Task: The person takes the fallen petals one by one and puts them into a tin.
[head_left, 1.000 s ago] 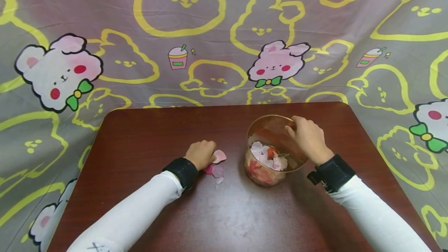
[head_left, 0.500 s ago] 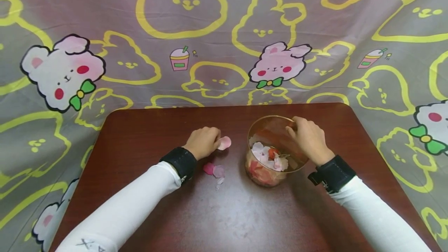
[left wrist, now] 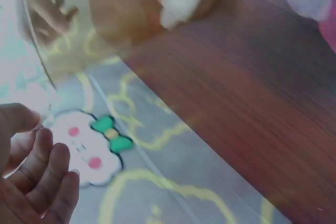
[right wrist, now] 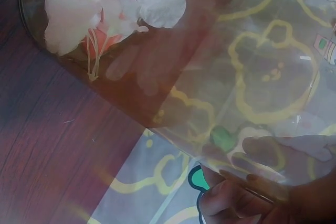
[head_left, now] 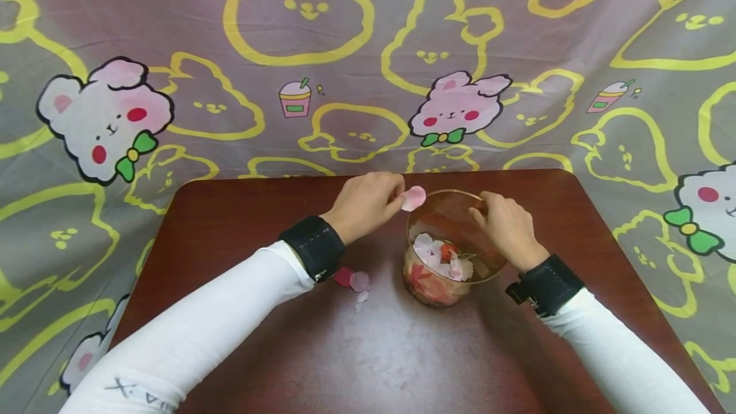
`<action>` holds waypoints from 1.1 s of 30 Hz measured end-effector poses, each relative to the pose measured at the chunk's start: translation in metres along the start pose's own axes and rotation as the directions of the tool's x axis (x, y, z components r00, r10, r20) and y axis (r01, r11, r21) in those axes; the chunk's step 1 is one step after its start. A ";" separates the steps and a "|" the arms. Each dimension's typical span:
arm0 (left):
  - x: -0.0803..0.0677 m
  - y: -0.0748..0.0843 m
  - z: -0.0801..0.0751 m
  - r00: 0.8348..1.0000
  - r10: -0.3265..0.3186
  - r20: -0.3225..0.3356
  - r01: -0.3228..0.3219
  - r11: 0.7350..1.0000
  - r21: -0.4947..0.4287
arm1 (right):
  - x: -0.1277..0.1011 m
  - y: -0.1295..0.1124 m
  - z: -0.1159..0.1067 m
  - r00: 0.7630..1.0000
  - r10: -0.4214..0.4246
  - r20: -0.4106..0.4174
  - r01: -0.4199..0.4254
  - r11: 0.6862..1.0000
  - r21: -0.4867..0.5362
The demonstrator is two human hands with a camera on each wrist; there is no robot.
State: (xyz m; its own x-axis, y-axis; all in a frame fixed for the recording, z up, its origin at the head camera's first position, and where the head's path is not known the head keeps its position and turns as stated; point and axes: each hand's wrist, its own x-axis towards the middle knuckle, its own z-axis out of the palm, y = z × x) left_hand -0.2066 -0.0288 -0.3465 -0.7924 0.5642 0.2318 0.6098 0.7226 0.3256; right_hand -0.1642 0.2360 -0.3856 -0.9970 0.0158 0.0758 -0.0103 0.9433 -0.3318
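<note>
In the head view my left hand (head_left: 368, 204) pinches a pale pink petal (head_left: 413, 198) at the left rim of a clear amber-tinted container (head_left: 439, 209). My right hand (head_left: 510, 225) grips the container's right rim, thumb on the inside. Inside lie white and pink petals (head_left: 427, 248) with a small red-orange piece (head_left: 448, 251) among them. The right wrist view shows those white petals (right wrist: 163, 3), thin pale stems and the fingers (right wrist: 226, 200) at the rim. In the left wrist view the fingertips of the left hand (left wrist: 39, 166) come together, blurred.
On the brown table (head_left: 259, 222), left of the container, lie a magenta petal (head_left: 343, 276), a mauve petal (head_left: 360, 282) and small pale bits (head_left: 361, 299). A grey cartoon-print cloth (head_left: 345, 37) hangs behind and around the table.
The left hand has lifted the pale pink petal off the table beside the other petals and carried it up and right to the container's rim. The right hand and container have stayed put.
</note>
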 end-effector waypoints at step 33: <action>-0.007 0.049 0.016 0.966 0.218 0.137 -0.243 0.947 0.208 | 0.000 0.001 0.001 1.000 0.002 -0.006 -0.002 1.000 0.001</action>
State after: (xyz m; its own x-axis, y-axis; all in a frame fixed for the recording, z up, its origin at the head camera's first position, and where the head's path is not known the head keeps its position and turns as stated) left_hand -0.1705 0.0094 -0.3470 -0.6307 0.7575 0.1689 0.7737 0.6306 0.0611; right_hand -0.1640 0.2362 -0.3868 -0.9965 0.0199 0.0809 -0.0082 0.9430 -0.3326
